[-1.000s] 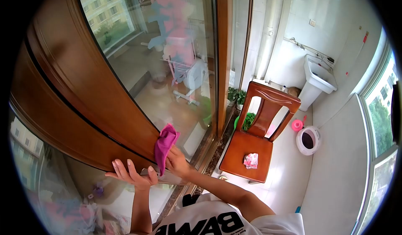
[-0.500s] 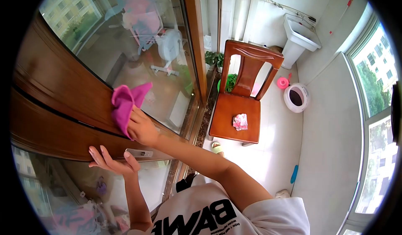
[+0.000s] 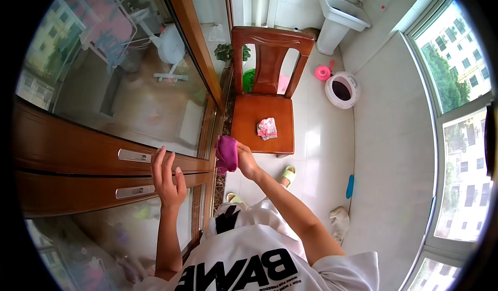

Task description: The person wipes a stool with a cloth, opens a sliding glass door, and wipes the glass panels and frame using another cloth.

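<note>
My right hand (image 3: 247, 161) grips a bunched purple cloth (image 3: 227, 154) and holds it out in front of me, by the near edge of the chair. My left hand (image 3: 169, 183) is raised with its fingers apart and holds nothing. It is beside the brown-framed glass doors (image 3: 78, 140), its fingertips near an upper recessed metal handle (image 3: 134, 155) and a lower metal handle (image 3: 134, 192). Whether those fingertips touch the frame, I cannot tell.
A wooden chair (image 3: 254, 112) stands ahead, a pink-and-white folded packet (image 3: 267, 129) on its seat. Beyond are a white sink (image 3: 345, 11), a white round tub (image 3: 342, 90) and a pink container (image 3: 322, 73). Windows (image 3: 461, 151) line the right wall.
My right hand has left the door frame and moved right with the purple cloth. My left hand has come away from the lower handle, fingers now pointing upward. The view has shifted.
</note>
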The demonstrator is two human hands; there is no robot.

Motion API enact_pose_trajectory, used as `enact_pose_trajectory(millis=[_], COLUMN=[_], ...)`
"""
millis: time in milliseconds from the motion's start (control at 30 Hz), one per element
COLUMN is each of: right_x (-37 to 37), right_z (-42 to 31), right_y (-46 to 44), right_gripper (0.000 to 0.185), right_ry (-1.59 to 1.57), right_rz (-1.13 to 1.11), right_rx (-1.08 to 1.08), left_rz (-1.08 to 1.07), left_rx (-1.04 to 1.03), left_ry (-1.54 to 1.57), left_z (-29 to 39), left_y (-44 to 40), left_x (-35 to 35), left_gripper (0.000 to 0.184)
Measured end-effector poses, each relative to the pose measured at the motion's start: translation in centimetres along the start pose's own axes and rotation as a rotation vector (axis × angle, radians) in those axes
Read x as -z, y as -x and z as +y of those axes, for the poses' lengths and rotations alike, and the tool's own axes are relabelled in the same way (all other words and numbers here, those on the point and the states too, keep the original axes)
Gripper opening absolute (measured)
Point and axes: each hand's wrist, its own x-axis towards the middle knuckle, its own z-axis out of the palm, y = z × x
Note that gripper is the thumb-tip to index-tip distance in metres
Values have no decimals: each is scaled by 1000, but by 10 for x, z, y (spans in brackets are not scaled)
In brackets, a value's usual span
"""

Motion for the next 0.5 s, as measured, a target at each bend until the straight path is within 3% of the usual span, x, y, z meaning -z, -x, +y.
enact_pose_trajectory(millis=[100, 267, 400, 500], right_x=[72, 224, 337, 385], right_z=[-51, -118, -173, -228], right_y=[37, 79, 126, 161], right_gripper=[33, 34, 35, 35], right_ry=[-382, -418, -471, -733], right_rz=[52, 201, 228, 192], right_rx=[-40, 99, 175, 222], left_rz=[-147, -324, -534, -627], left_rx=[77, 182, 181, 70], left_ry=[-15, -57, 56, 229], left_z=[17, 62, 148, 225], left_y=[7, 8, -29, -82], left_x=[-27, -115, -193, -258], left_gripper=[30, 26, 26, 24])
